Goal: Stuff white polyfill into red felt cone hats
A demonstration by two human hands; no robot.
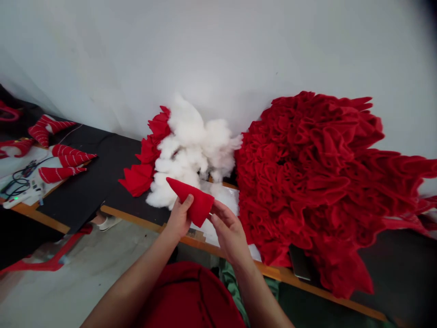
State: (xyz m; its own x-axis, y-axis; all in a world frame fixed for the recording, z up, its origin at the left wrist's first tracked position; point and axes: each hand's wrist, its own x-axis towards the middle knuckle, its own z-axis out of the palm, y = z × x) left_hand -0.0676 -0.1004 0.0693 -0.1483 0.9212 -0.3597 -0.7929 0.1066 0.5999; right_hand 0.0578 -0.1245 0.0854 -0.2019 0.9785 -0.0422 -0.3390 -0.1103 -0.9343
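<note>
A red cone-shaped piece of cloth (198,206), like a small pointed hat, is in my left hand (180,217), its tip towards the upper left. The thumb of that hand presses on its near face, with the other fingers behind. At the wide end of the cone is my right hand (230,230), fingers bent and closed together. A small pale glint shows between its thumb and the cone's edge; what it belongs to is too small to tell. Fluffy white stuffing (191,150) lies just behind the cone.
A large heap of red cloth pieces (307,182) rises on the right of the black table (112,159). Red cones (138,177) are stacked left of the stuffing. Farther left are striped red cones (73,157) and a white power strip (20,198). A dark flat object (299,263) lies by the front edge.
</note>
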